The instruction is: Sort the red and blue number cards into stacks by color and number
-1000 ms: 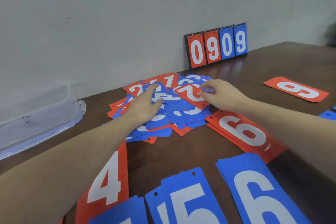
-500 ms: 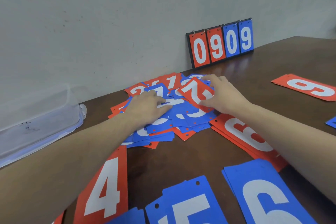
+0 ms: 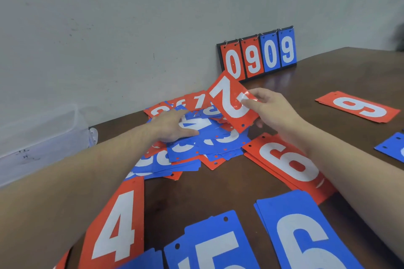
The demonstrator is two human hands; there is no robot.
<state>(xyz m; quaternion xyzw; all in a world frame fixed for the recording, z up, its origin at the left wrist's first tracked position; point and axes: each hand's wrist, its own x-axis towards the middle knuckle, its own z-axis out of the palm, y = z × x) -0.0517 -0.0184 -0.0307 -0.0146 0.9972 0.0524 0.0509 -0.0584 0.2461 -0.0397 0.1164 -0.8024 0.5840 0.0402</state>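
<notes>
One glossy red plastic "2" card is pinched in the right hand, tilted above the mixed red/blue card pile, which is pressed flat by the open left hand; neighbouring cards could be dragged off w/ a careless lift.

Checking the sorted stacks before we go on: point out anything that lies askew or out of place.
The blue 5 cards lie fanned and offset, not squared like the blue 6 stack. The middle pile is unsorted, red and blue mixed. The red 2 card is lifted in the right hand, not misplaced.
</notes>
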